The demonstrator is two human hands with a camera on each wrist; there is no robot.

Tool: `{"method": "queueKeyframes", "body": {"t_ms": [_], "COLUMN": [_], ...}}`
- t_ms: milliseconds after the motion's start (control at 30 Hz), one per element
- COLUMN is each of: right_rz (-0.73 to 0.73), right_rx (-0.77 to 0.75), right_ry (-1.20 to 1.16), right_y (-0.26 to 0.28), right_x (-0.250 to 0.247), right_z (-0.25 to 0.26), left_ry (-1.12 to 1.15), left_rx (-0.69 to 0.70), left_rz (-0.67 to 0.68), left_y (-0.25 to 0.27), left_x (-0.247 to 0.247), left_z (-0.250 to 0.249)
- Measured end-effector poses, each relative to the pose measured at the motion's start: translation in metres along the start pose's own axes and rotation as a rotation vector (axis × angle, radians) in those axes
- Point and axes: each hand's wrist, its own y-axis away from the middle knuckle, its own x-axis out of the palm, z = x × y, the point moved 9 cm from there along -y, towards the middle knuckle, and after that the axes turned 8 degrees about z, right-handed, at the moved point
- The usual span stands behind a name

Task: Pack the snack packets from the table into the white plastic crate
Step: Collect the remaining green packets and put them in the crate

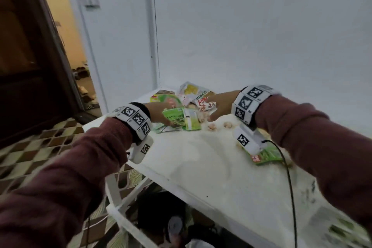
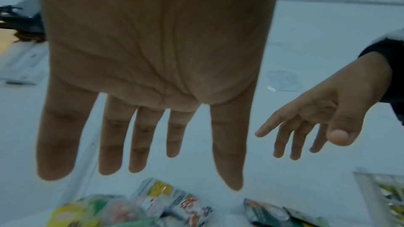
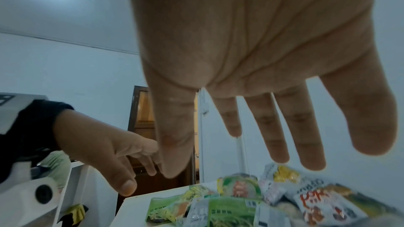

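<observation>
White table (image 1: 201,167): stands against a white wall (image 1: 261,26), with a dark wooden door (image 1: 30,56) to its left and a patterned tiled floor (image 1: 40,147) below.

Snack packets (image 1: 181,106): a loose pile lies at the far corner of the table, near the wall. Green packets predominate. One white packet (image 1: 203,100) carries red lettering; the letters are too blurred to read with confidence. Another has a yellow panel (image 1: 190,89). A separate green packet (image 1: 265,155) lies apart on the table's right side, partly under the right wrist device. Small pale lumps (image 1: 219,125) lie on the table between it and the pile. The crate cannot be identified in any view.

Left hand (image 1: 159,113): over the left edge of the pile, fingers straight and spread wide in the wrist view, holding nothing.

Right hand (image 1: 221,104): over the right edge of the pile, fingers likewise extended and spread, holding nothing.

Both wrists wear white bands (image 1: 249,102) printed with black square markers. A black cable (image 1: 289,183) trails from the right device.
</observation>
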Motion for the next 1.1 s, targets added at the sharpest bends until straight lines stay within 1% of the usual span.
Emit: {"method": "queueKeyframes", "body": {"t_ms": [133, 267, 367, 433, 467, 533, 633, 700, 800, 900, 1100], "right_rz": [0.006, 0.027, 0.042, 0.026, 0.019, 0.048, 0.128, 0.158, 0.138, 0.153, 0.069], "right_rx": [0.009, 0.015, 0.013, -0.001, -0.019, -0.048, -0.075, -0.093, -0.126, -0.163, -0.148], "right_ry": [-0.141, -0.18, -0.133, -0.072, -0.039, 0.014, 0.076, 0.097, 0.091, 0.074, 0.179], "right_y": [-0.051, -0.109, -0.151, -0.173, -0.182, -0.2, -0.224, -0.235, -0.245, -0.248, -0.247], "right_x": [0.016, 0.039, 0.048, 0.047, 0.046, 0.048, 0.058, 0.064, 0.062, 0.063, 0.071], "right_z": [0.013, 0.018, 0.021, 0.026, 0.03, 0.038, 0.047, 0.05, 0.051, 0.052, 0.058], "left_ry": [0.117, 0.117, 0.069, 0.021, -0.012, -0.073, -0.076, -0.072, -0.084, -0.165, -0.229], "left_rx": [-0.086, -0.157, -0.2, -0.237, -0.25, -0.262, -0.237, -0.208, -0.159, -0.105, -0.028], "left_rz": [-0.019, -0.008, -0.008, -0.015, 0.006, 0.094, 0.208, 0.224, 0.176, 0.137, 0.074], "left_y": [-0.034, -0.07, -0.092, -0.104, -0.11, -0.12, -0.133, -0.139, -0.147, -0.152, -0.154], "left_x": [0.018, 0.038, 0.041, 0.037, 0.036, 0.039, 0.05, 0.051, 0.041, 0.035, 0.034], "left_z": [0.058, 0.097, 0.119, 0.135, 0.143, 0.155, 0.17, 0.177, 0.182, 0.174, 0.165]}}
